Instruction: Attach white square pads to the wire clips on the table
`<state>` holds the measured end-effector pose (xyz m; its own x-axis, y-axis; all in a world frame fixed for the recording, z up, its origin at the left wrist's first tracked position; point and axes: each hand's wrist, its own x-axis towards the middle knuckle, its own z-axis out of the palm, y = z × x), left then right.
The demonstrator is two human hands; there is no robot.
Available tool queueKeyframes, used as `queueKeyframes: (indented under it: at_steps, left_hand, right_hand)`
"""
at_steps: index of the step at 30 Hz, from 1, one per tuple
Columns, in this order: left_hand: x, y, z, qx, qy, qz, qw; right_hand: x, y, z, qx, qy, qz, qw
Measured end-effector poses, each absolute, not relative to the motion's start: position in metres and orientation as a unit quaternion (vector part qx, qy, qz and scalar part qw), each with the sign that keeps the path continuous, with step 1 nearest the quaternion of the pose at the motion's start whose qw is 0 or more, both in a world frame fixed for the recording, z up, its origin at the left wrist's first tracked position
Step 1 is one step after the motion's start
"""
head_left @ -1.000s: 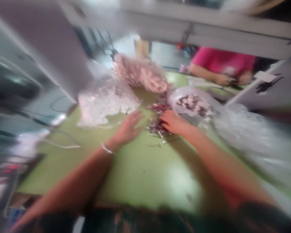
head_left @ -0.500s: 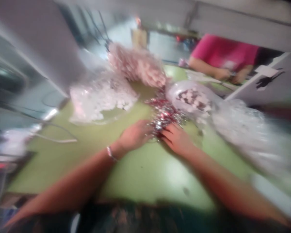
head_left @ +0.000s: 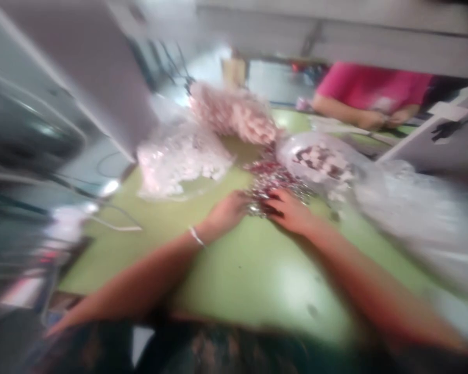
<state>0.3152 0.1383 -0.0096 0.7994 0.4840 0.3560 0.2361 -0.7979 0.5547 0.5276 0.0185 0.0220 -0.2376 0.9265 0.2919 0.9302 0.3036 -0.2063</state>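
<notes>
A heap of small shiny silver and red pieces (head_left: 283, 182) lies on the green tabletop (head_left: 234, 291); blur hides what kind they are. My left hand (head_left: 231, 208), with a pale bracelet (head_left: 197, 237) at its wrist, touches the heap's near left edge. Its fingertips are smeared and partly hidden, so a grip cannot be made out. My right hand (head_left: 290, 212) rests against the near side of the heap, fingers stretched out and a little apart. Only a small gap of shiny pieces separates the two hands.
Behind the heap lies a bag of pink pieces (head_left: 234, 111). A clear bag of white pieces (head_left: 183, 161) sits left, an open bag of pale and dark pieces (head_left: 323, 161) right, with clear plastic (head_left: 405, 208) beyond. Across the table works a person in a pink top (head_left: 374, 88).
The whole view has shifted, so most things appear further right. Both hands stay at the shiny heap, with the fingers slightly rearranged among the pieces.
</notes>
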Motion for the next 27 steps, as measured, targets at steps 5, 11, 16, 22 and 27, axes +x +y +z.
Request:
queueKeyframes:
  at_steps: [5, 11, 16, 22, 27]
  left_hand:
    - [0.316, 0.133, 0.0, 0.894, 0.228, 0.273, 0.272]
    - [0.282, 0.216, 0.025, 0.885, 0.425, 0.159, 0.099]
    - [0.276, 0.286, 0.034, 0.875, 0.463, 0.129, 0.048]
    - [0.29, 0.34, 0.043, 0.843, 0.523, 0.125, 0.012]
    - [0.296, 0.345, 0.035, 0.811, 0.57, 0.131, 0.03]
  right_hand:
    - [0.528, -0.014, 0.026, -0.589, -0.77, -0.094, 0.226]
    - [0.523, -0.026, -0.002, -0.576, -0.763, -0.079, 0.281]
    - [0.523, -0.024, -0.019, -0.563, -0.767, -0.04, 0.305]
    - [0.527, -0.021, -0.022, -0.575, -0.77, -0.008, 0.276]
    - [0.526, -0.022, -0.021, -0.589, -0.768, 0.007, 0.25]
